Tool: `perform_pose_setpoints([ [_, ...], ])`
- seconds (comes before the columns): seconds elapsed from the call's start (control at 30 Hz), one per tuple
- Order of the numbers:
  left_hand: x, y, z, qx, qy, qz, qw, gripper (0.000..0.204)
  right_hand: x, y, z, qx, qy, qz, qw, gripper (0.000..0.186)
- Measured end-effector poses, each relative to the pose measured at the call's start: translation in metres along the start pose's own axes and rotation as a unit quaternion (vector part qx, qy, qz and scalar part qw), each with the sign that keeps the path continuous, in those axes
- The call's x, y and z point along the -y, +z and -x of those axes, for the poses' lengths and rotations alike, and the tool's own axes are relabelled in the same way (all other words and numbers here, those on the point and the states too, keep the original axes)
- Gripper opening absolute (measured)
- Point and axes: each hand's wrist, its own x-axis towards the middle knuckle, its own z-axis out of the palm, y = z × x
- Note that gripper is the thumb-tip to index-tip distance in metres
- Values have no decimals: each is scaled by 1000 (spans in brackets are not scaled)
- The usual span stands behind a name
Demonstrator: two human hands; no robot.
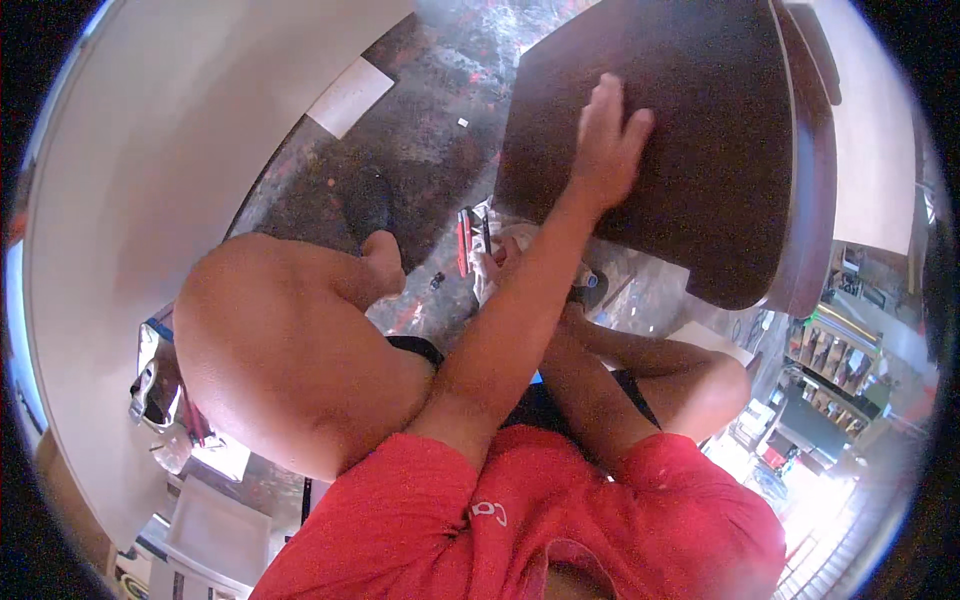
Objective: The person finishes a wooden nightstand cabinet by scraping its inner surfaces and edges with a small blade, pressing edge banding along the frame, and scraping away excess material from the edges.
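Note:
A dark brown wood panel [690, 130] with a curved edge stands in front of me, on the right. My left hand [608, 140] rests on its face, fingers stretched out and holding nothing. My left forearm crosses over the right one and hides part of it. Beneath it, my right hand [507, 252] has its fingers bent around a crumpled whitish cloth [481, 287]. Right beside that hand is a slim red and black tool [464, 242]; whether the hand touches it I cannot tell.
My bent left leg [270, 340] fills the left side. A small black piece [437, 281] lies on the stained dark floor [420, 130]. A pale board [351, 97] lies along the light wall [170, 180]. Shelves [835, 360] with small items stand at the far right.

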Motion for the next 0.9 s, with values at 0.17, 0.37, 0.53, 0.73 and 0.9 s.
perform_pose_setpoints([
  [0.17, 163, -80, 63, 37, -313, -62, 947, 76, 22, 21, -2, 23, -1, -1, 1000, 41],
  [0.37, 209, -66, 134, 14, -389, -153, 908, 80, -52, 39, -18, 3, -69, 77, 995, 42],
  [0.53, 178, -85, 99, 94, -478, -202, 850, 90, -72, 67, -23, -4, -183, 163, 970, 45],
  [0.73, 161, -73, 52, 149, -448, -86, 877, 100, -43, 49, -39, -107, -163, 99, 976, 31],
  [0.9, 196, -78, 72, 167, -484, -132, 849, 95, 19, -1, -5, -62, -7, 80, 995, 33],
])
